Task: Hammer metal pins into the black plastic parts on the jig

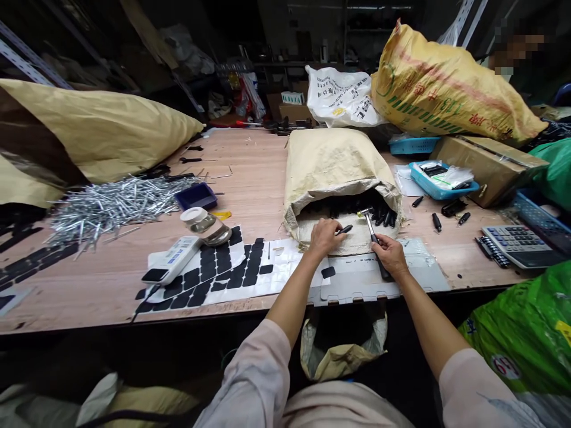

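Note:
My left hand (325,236) rests on the lip of an open tan sack (332,163) and pinches a small black cylindrical part (345,229). My right hand (389,252) is closed round the black handle of a small hammer (370,229), whose metal head points toward the black part. Inside the sack's mouth lie several more black parts (379,213). Both hands sit above a grey flat board (379,276) at the table's front edge.
White sheets with black adhesive pads (223,267), a white device (172,260) and a jar (205,224) lie left. A heap of metal pins (111,205) lies further left. A calculator (520,244), blue trays (439,178), boxes and sacks crowd the right. Another person sits at the far right.

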Action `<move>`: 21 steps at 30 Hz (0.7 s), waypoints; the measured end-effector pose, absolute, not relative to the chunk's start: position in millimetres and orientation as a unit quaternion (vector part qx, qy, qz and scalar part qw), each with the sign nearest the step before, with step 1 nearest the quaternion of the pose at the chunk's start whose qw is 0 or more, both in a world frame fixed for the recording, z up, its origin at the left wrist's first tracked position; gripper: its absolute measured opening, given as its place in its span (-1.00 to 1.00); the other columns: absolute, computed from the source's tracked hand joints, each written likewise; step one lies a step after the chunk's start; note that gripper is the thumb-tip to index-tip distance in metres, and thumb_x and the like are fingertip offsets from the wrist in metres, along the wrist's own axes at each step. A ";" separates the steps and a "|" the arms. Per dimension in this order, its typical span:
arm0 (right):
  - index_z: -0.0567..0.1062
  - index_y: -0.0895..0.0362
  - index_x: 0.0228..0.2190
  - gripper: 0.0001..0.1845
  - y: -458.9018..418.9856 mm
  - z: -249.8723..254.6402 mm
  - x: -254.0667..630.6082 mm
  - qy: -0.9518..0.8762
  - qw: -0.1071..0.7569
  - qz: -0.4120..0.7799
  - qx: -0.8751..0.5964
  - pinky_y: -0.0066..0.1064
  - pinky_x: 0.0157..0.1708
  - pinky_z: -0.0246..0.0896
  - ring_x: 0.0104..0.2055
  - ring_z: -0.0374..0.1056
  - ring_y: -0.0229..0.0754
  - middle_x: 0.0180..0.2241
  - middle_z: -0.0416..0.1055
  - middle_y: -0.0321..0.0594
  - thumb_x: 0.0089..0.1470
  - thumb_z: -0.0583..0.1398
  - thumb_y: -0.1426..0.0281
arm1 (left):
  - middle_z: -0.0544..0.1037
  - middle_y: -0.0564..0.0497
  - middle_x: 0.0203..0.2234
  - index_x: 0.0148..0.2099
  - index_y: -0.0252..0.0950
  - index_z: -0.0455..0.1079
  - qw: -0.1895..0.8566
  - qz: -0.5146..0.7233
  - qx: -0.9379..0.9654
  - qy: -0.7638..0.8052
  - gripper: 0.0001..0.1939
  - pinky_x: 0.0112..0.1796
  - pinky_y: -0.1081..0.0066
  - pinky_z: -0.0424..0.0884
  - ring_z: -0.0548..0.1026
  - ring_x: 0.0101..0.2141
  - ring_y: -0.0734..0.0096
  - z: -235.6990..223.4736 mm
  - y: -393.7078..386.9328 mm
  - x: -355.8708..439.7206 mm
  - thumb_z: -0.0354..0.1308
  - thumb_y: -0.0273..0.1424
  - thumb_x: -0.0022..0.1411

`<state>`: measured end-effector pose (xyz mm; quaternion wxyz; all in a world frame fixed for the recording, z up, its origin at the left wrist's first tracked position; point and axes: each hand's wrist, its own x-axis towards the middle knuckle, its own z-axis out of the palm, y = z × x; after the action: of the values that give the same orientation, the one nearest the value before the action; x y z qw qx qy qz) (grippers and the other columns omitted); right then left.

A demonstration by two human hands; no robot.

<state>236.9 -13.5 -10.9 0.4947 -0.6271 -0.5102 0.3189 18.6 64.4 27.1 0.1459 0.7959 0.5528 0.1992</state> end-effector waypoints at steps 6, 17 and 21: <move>0.63 0.24 -0.07 -0.44 -28.8 6.2 240.9 -0.535 0.465 0.298 -0.639 -0.35 -0.36 0.36 -0.41 0.40 -0.16 -0.35 0.56 -0.16 -0.05 0.27 0.15 | 0.52 0.01 -0.16 -0.04 -0.10 0.54 0.227 0.197 0.783 0.545 -0.73 -0.01 0.24 0.25 0.37 -0.05 0.18 12.7 56.5 33.8 0.23 -0.30 0.20; 0.67 0.12 -0.14 -0.56 -64.0 33.5 229.0 -0.615 0.401 0.219 -0.643 -0.36 -0.40 0.32 -0.48 0.35 -0.18 -0.38 0.57 -0.19 -0.04 0.22 0.23 | 0.53 0.02 -0.16 -0.07 -0.08 0.58 0.254 0.225 0.762 0.552 -0.74 0.01 0.24 0.24 0.37 -0.04 0.19 5.4 61.9 32.8 0.28 -0.28 0.16; 0.66 0.15 -0.12 -0.54 -63.0 35.4 225.0 -0.611 0.395 0.216 -0.651 -0.35 -0.41 0.32 -0.51 0.34 -0.17 -0.42 0.56 -0.19 -0.02 0.21 0.22 | 0.54 0.02 -0.16 -0.10 -0.09 0.59 0.256 0.227 0.762 0.550 -0.77 0.00 0.24 0.25 0.37 -0.04 0.18 7.1 60.7 32.7 0.28 -0.28 0.16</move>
<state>225.0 -63.0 35.4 0.3948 -0.6510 -0.6112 0.2162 32.7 60.7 7.1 0.2555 0.7618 0.5504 0.2270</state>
